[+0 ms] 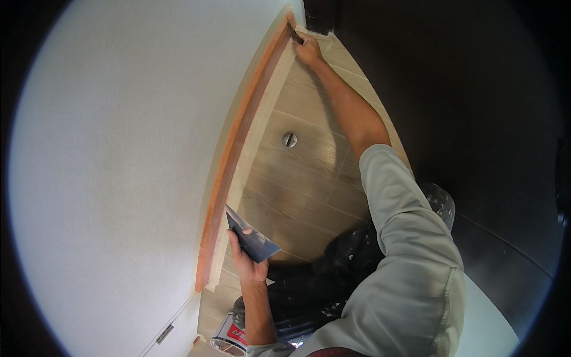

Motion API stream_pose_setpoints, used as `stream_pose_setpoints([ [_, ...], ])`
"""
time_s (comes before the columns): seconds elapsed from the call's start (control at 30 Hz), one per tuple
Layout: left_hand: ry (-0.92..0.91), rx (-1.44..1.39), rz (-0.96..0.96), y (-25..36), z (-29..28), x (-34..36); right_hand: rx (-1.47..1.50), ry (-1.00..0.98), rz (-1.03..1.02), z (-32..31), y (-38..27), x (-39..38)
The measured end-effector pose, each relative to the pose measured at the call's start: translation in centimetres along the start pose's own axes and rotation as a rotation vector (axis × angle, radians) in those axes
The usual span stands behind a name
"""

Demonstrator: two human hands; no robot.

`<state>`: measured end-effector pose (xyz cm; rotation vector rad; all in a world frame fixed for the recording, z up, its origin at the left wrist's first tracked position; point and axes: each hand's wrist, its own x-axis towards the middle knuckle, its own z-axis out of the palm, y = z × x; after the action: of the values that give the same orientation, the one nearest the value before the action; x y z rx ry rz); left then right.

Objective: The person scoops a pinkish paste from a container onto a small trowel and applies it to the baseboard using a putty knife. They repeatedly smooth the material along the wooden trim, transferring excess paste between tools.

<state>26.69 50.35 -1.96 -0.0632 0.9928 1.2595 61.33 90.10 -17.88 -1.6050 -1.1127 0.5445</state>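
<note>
My left hand (248, 266) grips a wide metal filler blade (253, 238) with some pale paste on its face, close beside the near part of a reddish-brown wooden baseboard (229, 154). Stretched far forward, my right hand (308, 50) is closed round a narrow dark putty knife (294, 34). Its tip meets the baseboard at the far corner. Pale masking strips run along the board, one on the wall above it and another on the floor (253, 134) below. The fingers behind the filler blade are partly hidden.
The white wall (131, 119) rises on the left, a large dark panel (476, 107) on the right. A round metal fitting (289, 140) sits on the wood-look tile floor (297, 181). An open paint can (229, 334) stands near my left forearm, beside my paint-spotted dark trousers (309, 291).
</note>
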Motion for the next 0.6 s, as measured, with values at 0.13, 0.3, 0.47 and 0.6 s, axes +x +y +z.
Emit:
stream_pose_setpoints([
  [0.13, -0.091, -0.048, -0.023, 0.2, -0.3, 0.1, -0.001, -0.105, -0.012, 0.7, 1.0, -2.1],
  [0.3, -0.113, -0.009, 0.016, 0.3, 0.8, -0.4, 0.058, -0.146, 0.032, 2.1, -1.1, -8.5],
  [0.47, -0.082, -0.035, 0.044, 0.6, 1.8, -1.1, 0.134, -0.187, 0.085, 4.2, -1.2, -14.5],
  [0.6, -0.116, -0.049, 0.056, 0.1, 2.2, -0.9, 0.121, -0.157, 0.072, 5.0, 0.6, -18.9],
])
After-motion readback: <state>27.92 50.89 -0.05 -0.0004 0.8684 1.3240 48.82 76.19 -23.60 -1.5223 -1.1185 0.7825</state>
